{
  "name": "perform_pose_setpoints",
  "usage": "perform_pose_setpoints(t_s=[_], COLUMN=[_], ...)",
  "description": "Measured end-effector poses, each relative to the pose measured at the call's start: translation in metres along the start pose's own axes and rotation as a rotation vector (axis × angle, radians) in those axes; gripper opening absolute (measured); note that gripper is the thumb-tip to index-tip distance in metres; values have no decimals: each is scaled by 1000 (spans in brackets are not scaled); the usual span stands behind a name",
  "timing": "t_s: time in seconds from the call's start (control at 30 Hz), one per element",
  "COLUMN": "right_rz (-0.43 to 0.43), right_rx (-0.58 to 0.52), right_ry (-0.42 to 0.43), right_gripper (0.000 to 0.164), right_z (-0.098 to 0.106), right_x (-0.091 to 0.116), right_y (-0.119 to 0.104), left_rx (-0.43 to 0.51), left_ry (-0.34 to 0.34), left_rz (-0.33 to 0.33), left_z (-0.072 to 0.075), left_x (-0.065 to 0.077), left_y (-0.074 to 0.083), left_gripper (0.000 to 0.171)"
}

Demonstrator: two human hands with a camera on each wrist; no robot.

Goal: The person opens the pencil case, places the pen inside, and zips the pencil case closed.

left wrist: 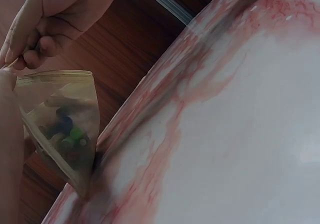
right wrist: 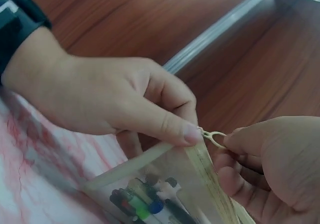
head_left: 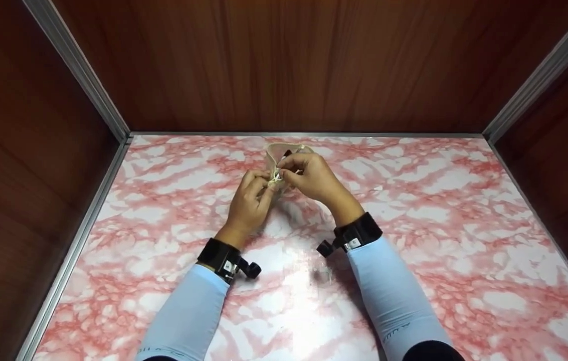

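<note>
A pale yellow mesh zip pouch (head_left: 272, 150) is held up near the back of the table. Several pens (right wrist: 145, 204) show through its mesh in the right wrist view, one with a bright green part. My left hand (head_left: 249, 203) pinches the pouch's top corner at the end of the zip (right wrist: 202, 161), thumb on the near side. With thumb and index finger, my right hand (head_left: 314, 178) pinches the ring-shaped zip pull (right wrist: 217, 139) beside that corner. In the left wrist view the pouch (left wrist: 60, 91) hangs below both hands. How far the zip is undone cannot be told.
The table (head_left: 414, 281) has a red and white marbled top. Brown wood-grain panels (head_left: 314, 65) rise at the back and both sides, with metal trim (head_left: 213, 134) along the edges. Each wrist wears a black strap with a small camera.
</note>
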State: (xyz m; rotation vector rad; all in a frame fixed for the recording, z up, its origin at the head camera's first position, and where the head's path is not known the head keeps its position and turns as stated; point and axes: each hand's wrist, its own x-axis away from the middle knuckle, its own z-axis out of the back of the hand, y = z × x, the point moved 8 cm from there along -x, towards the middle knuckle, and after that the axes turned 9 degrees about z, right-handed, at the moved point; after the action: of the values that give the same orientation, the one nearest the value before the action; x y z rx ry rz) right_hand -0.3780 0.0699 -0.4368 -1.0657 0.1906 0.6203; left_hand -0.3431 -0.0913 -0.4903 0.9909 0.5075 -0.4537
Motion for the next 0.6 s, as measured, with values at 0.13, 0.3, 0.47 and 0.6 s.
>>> perform_pose_setpoints(t_s=[0.13,0.3,0.47,0.6], right_rz=[55,122,171,157], right_rx=[127,265,347,392], right_ry=[16,25,-27,-44], right_gripper=[15,14,13,14], right_z=[-1,1,0,5], right_x=[-3,-12,-23,-27], right_y=[-7,-16,-17,-8], left_rx=[-7,-1,-25,-50], left_ry=[41,108,127,144], left_rz=[-24,-39,-44,-101], left_z=[2,8,11,11], left_x=[1,2,2,3], left_y=[3,6,7,13], left_gripper=[19,16,18,20])
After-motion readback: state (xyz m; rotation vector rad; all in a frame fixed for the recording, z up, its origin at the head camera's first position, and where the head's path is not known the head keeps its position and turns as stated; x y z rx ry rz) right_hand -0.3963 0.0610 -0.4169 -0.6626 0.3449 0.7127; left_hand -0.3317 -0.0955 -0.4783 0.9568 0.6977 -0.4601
